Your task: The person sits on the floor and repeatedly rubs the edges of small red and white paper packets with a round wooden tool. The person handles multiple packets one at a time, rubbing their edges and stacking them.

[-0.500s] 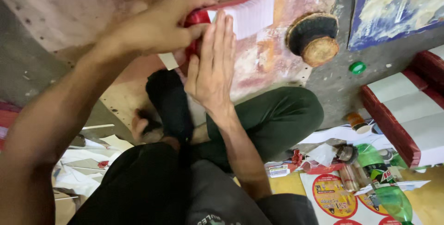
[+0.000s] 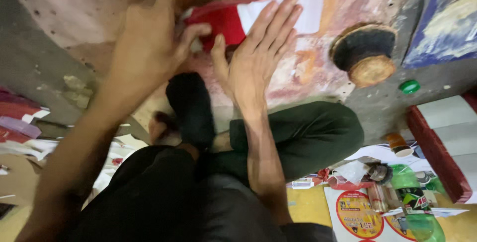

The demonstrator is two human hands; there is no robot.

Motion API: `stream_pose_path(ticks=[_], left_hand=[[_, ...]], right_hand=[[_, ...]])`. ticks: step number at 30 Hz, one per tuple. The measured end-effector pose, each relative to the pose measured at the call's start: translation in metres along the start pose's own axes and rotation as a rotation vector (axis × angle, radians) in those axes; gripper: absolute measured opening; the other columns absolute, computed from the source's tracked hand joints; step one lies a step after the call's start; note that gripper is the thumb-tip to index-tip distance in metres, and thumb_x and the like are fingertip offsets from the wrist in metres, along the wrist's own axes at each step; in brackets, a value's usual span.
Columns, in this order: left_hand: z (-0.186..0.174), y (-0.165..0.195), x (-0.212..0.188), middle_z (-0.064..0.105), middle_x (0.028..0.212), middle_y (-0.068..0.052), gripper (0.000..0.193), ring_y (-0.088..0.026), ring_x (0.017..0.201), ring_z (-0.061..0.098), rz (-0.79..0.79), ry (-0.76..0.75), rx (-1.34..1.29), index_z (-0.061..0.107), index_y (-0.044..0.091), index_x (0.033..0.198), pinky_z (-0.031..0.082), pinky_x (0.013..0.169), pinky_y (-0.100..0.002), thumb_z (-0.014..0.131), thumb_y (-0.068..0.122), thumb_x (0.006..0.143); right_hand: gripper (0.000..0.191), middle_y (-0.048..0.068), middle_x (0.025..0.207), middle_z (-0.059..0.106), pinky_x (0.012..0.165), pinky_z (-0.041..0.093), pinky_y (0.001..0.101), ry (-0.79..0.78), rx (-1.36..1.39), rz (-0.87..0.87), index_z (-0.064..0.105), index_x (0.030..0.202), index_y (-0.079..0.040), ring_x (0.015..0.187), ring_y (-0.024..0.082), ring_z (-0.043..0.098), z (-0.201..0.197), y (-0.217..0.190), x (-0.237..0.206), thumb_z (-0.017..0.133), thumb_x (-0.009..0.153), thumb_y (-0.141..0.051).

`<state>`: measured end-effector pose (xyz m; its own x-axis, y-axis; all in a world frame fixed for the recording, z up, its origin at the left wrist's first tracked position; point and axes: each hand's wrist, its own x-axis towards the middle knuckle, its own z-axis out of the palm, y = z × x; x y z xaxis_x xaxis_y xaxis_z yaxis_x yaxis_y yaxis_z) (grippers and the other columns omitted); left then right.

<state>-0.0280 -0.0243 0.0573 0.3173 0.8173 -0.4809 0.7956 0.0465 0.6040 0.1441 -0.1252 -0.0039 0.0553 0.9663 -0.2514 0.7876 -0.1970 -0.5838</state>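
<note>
My right hand (image 2: 258, 58) lies flat, pinning the red-and-white sheet (image 2: 268, 18) — left hand (image 2: 149, 43) at nine o'clock pinches its edge, seemingly to fold.

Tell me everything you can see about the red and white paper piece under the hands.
The red and white paper piece looks like thin card or paper, red at its left part and white at its right. It lies flat on a stained, paint-smeared board. The right hand presses flat on it with fingers spread, covering its middle. The left hand grips its left end, fingers curled over the edge. Its lower edge is hidden by the hands.
</note>
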Motion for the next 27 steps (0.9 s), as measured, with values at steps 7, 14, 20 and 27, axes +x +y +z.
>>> stream_pose_path(ticks=[7, 14, 20, 27], left_hand=[[0.039, -0.001, -0.018, 0.052, 0.145, -0.008, 0.046, -0.030, 0.132, 0.054, 0.428, 0.366, 0.382, 0.066, 0.018, 0.135, 0.056, 0.098, -0.037, 0.077, 0.015, 0.091], [0.045, -0.010, -0.011, 0.053, 0.139, -0.019, 0.041, -0.040, 0.122, 0.053, 0.375, 0.164, 0.163, 0.067, 0.011, 0.137, 0.051, 0.100, -0.049, 0.074, 0.022, 0.098], [0.049, -0.016, -0.011, 0.052, 0.144, -0.018, 0.034, -0.037, 0.134, 0.049, 0.526, 0.354, 0.164, 0.067, 0.011, 0.134, 0.048, 0.113, -0.046, 0.070, 0.017, 0.101], [0.049, -0.022, -0.014, 0.055, 0.142, -0.006, 0.039, -0.025, 0.126, 0.053, 0.465, 0.364, 0.352, 0.071, 0.020, 0.133, 0.048, 0.097, -0.049, 0.075, 0.025, 0.094]], right_hand=[[0.103, 0.023, 0.172, -0.008, 0.131, 0.003, 0.0536, 0.030, -0.031, -0.009, -0.005, 0.165, -0.001, 0.158, 0.039, -0.006, 0.003, -0.005, 0.004, 0.070, 0.101, -0.030], [0.103, 0.019, 0.172, 0.008, 0.135, 0.007, 0.0426, 0.280, 0.021, 0.032, 0.009, 0.166, -0.006, 0.159, 0.033, 0.005, -0.023, 0.015, 0.011, 0.079, 0.093, -0.024], [0.114, 0.018, 0.171, 0.012, 0.134, 0.003, 0.0445, 0.406, 0.063, -0.092, 0.010, 0.167, -0.007, 0.158, 0.032, 0.010, -0.024, 0.004, 0.022, 0.093, 0.093, -0.032], [0.093, 0.021, 0.156, 0.032, 0.124, 0.025, 0.0475, 0.344, -0.056, -0.062, 0.033, 0.153, -0.004, 0.148, 0.038, 0.029, -0.046, -0.010, 0.025, 0.096, 0.089, -0.031]])
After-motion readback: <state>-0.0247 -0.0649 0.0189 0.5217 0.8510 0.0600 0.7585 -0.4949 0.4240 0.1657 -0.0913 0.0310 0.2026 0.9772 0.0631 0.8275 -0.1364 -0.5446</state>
